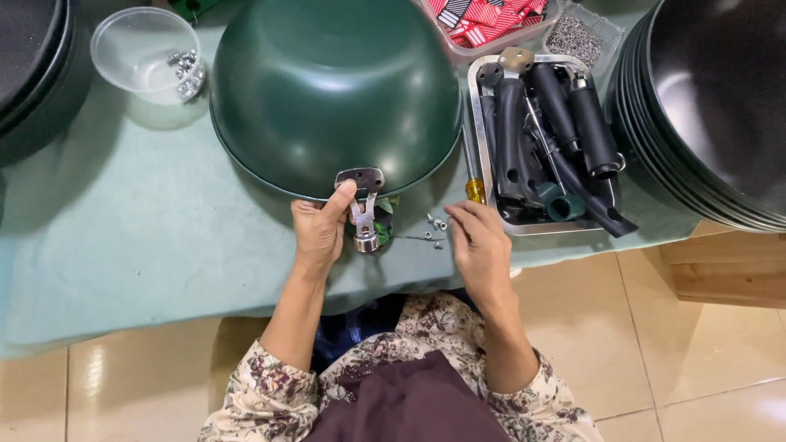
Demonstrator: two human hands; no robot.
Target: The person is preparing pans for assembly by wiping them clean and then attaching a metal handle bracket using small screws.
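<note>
pinching a metal bracket [361, 214] against the green wok [336, 90], left hand [321, 229]; right hand [476, 241] loosely curled over small screws [436, 225].

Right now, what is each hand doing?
Left hand: thumb pressing the metal bracket on the green pan.
Right hand: fingers curled by loose screws; grip cannot be told.

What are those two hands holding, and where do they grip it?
The left hand pinches the metal bracket on the green wok near its top plate. The right hand reaches the small screws; whether it holds one cannot be told.
</note>
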